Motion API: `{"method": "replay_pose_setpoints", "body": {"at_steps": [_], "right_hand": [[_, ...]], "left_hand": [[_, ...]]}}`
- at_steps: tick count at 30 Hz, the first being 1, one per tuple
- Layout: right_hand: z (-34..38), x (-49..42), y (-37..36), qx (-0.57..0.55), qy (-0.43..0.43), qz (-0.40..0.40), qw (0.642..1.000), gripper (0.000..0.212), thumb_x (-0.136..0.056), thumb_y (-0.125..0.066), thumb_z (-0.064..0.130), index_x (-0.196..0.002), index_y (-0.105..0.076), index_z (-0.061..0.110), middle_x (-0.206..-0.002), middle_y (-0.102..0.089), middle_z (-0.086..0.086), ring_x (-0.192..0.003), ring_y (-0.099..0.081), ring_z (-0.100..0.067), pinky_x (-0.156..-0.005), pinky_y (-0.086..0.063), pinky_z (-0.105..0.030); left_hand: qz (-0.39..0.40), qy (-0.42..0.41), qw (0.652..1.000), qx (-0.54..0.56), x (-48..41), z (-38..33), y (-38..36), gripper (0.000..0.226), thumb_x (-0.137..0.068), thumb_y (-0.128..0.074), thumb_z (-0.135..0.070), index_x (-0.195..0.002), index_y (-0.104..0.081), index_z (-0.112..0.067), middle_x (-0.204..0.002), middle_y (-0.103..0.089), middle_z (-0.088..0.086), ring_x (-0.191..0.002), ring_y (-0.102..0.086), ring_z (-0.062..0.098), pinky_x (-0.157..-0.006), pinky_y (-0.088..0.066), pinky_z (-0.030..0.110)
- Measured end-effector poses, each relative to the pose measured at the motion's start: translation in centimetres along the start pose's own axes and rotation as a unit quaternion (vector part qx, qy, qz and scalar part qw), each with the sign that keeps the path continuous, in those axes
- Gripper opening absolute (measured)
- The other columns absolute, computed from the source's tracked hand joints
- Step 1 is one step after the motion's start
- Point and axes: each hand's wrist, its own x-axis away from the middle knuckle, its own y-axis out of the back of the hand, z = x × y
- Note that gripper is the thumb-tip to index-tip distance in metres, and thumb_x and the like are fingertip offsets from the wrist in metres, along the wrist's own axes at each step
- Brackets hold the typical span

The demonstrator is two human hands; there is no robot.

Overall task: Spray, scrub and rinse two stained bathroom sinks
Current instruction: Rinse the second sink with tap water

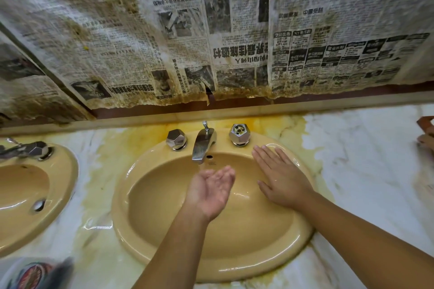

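Over centre sink (122,206): left hand (210,186), palm up, fingers loosely cupped under tap (203,143) (thin trickle), holding nothing; right hand (280,177), fingers straight, flat on rim. Second sink (63,195) leftward. Step: rinsing, likely. Next: carry water round basin.

Head camera, close above sink (131,185), facing down-forward toward wall.

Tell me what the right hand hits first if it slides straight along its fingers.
Probably the right tap knob, just beyond the right hand lying flat on the sink rim; it may only graze it.
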Motion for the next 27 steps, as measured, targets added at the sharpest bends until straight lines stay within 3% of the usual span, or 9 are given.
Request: {"method": "replay_pose_setpoints", "body": {"at_steps": [4, 7, 9, 12, 15, 17, 21, 23, 27], "right_hand": [[-0.1, 0.3, -0.2, -0.002, 0.004, -0.004, 1.0, 0.086, -0.087, -0.049, 0.045, -0.161, -0.027, 0.009, -0.169, -0.023, -0.005, -0.156, -0.022, -0.024, -0.124, -0.014, -0.048], [-0.3, 0.3, -0.1, 0.001, 0.005, -0.011, 1.0, 0.086, -0.084, -0.052, 0.044, -0.16, -0.032, 0.009, -0.167, -0.028, -0.005, -0.155, -0.027, -0.025, -0.123, -0.014, -0.047], [-0.3, 0.2, 0.0, 0.0, 0.006, -0.013, 1.0, 0.085, -0.082, -0.054, 0.043, -0.159, -0.035, 0.009, -0.166, -0.032, -0.006, -0.154, -0.03, -0.025, -0.122, -0.015, -0.047], [-0.3, 0.1, -0.1, -0.005, 0.005, -0.013, 1.0, 0.086, -0.083, -0.054, 0.042, -0.16, -0.031, 0.011, -0.168, -0.028, -0.004, -0.155, -0.026, -0.024, -0.123, -0.014, -0.047], [-0.3, 0.1, -0.2, -0.004, 0.001, -0.016, 1.0, 0.087, -0.085, -0.052, 0.042, -0.162, -0.027, 0.013, -0.17, -0.022, -0.002, -0.157, -0.021, -0.021, -0.124, -0.012, -0.046], [-0.2, 0.2, -0.2, 0.001, 0.002, -0.016, 1.0, 0.087, -0.085, -0.052, 0.043, -0.162, -0.026, 0.012, -0.17, -0.022, -0.002, -0.157, -0.02, -0.021, -0.125, -0.013, -0.047], [-0.2, 0.3, -0.3, 0.006, -0.001, -0.012, 1.0, 0.086, -0.088, -0.047, 0.045, -0.163, -0.023, 0.013, -0.171, -0.019, -0.002, -0.158, -0.016, -0.02, -0.126, -0.012, -0.047], [-0.2, 0.2, -0.3, 0.01, -0.001, -0.011, 1.0, 0.085, -0.088, -0.045, 0.046, -0.163, -0.022, 0.012, -0.171, -0.019, -0.002, -0.158, -0.016, -0.02, -0.125, -0.012, -0.047], [-0.3, 0.2, -0.2, 0.008, 0.0, -0.013, 1.0, 0.086, -0.087, -0.042, 0.047, -0.163, -0.024, 0.012, -0.17, -0.021, -0.002, -0.158, -0.018, -0.021, -0.125, -0.014, -0.047]], "left_hand": [[0.044, -0.089, 0.994, -0.041, -2.1, -0.5, -7.7, 0.038, -0.104, -0.042, -0.012, -0.115, -0.061, 0.019, -0.123, -0.065, 0.035, -0.106, -0.07, 0.046, -0.095, -0.059, 0.044], [0.004, -0.112, 0.983, -0.147, -4.7, -2.1, -10.0, 0.042, -0.109, -0.037, -0.02, -0.118, -0.058, 0.015, -0.13, -0.061, 0.032, -0.122, -0.061, 0.045, -0.108, -0.05, 0.047], [-0.032, -0.139, 0.971, -0.193, -5.3, -1.7, -9.0, 0.043, -0.11, -0.035, -0.024, -0.116, -0.061, 0.01, -0.12, -0.066, 0.027, -0.119, -0.063, 0.041, -0.105, -0.052, 0.045], [-0.074, -0.137, 0.974, -0.164, -4.4, 1.2, -4.9, 0.042, -0.109, -0.036, -0.024, -0.107, -0.066, 0.006, -0.116, -0.069, 0.024, -0.103, -0.069, 0.033, -0.086, -0.058, 0.034], [-0.107, -0.081, 0.991, -0.025, -4.2, 2.1, -0.6, 0.041, -0.109, -0.034, -0.021, -0.111, -0.062, 0.009, -0.121, -0.064, 0.025, -0.105, -0.065, 0.037, -0.097, -0.054, 0.038], [-0.106, -0.11, 0.987, 0.057, -4.3, 0.7, 0.7, 0.04, -0.109, -0.034, -0.018, -0.121, -0.058, 0.011, -0.119, -0.063, 0.026, -0.116, -0.062, 0.039, -0.103, -0.052, 0.042], [-0.078, -0.145, 0.978, 0.127, -3.4, -1.3, 1.0, 0.036, -0.107, -0.04, -0.018, -0.123, -0.057, 0.01, -0.114, -0.067, 0.026, -0.117, -0.066, 0.037, -0.081, -0.059, 0.039], [-0.061, -0.147, 0.978, 0.133, -2.9, -1.5, 1.3, 0.034, -0.105, -0.042, -0.014, -0.122, -0.058, 0.01, -0.116, -0.068, 0.028, -0.117, -0.066, 0.039, -0.079, -0.059, 0.039], [-0.046, -0.145, 0.98, 0.125, -2.4, -2.0, 1.4, 0.031, -0.105, -0.043, -0.013, -0.113, -0.061, 0.011, -0.102, -0.072, 0.029, -0.097, -0.071, 0.036, -0.069, -0.064, 0.033]]}}
